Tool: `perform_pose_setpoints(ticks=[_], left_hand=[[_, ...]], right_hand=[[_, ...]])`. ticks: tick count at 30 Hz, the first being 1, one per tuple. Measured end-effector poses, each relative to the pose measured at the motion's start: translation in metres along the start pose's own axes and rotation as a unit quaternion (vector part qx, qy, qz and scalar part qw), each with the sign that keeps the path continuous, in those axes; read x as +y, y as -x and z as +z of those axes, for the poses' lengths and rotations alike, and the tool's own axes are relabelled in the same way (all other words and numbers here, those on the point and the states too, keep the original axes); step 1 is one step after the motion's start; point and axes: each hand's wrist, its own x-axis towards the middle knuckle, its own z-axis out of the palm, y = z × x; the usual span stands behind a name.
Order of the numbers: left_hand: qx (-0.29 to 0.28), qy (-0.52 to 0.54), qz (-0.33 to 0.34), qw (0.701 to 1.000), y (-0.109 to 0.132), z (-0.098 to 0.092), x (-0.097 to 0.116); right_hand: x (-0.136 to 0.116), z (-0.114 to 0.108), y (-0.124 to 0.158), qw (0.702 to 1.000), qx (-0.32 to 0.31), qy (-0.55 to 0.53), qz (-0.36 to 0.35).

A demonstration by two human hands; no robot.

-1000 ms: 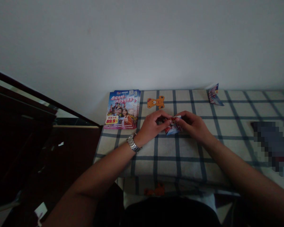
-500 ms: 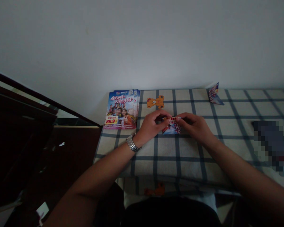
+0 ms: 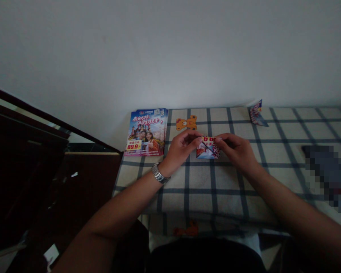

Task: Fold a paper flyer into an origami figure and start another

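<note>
We have the folded paper (image 3: 208, 151) between both hands, over the tabletop (image 3: 200, 182). Our left hand (image 3: 183, 147) pinches its far left corner, our right hand (image 3: 238, 148) its far right; neither grip is nearer. Far edge runs left-right, grip to grip; the rest extends toward us, near edge free. We see no clear long axis. Can't tell if its underside touches the cloth. Stack of flyers (image 3: 144, 131) lies beyond our left wrist.

Table covered in checked cloth (image 3: 199, 178) bears flyer stack (image 3: 144, 132) at left, folded paper (image 3: 256, 115) at far edge, blurred dark object (image 3: 331, 167) at right.
</note>
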Motion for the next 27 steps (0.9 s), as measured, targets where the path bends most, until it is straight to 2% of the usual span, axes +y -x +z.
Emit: perform_pose_setpoints(ticks=[8, 13, 19, 27], left_hand=[[0.024, 0.106, -0.073, 0.991, -0.001, 0.001, -0.010], [0.028, 0.130, -0.082, 0.988, -0.001, 0.003, -0.009], [0.026, 0.107, -0.074, 0.991, -0.002, 0.002, -0.007], [0.007, 0.016, -0.012, 1.000, 0.001, 0.002, 0.001]], right_hand=[[-0.001, 0.001, 0.001, 1.000, 0.012, 0.016, -0.010], [0.000, 0.001, 0.001, 0.999, 0.014, 0.027, -0.013], [-0.003, 0.001, 0.002, 0.999, 0.008, 0.042, -0.019], [-0.006, 0.002, 0.002, 0.999, 0.014, 0.036, -0.008]])
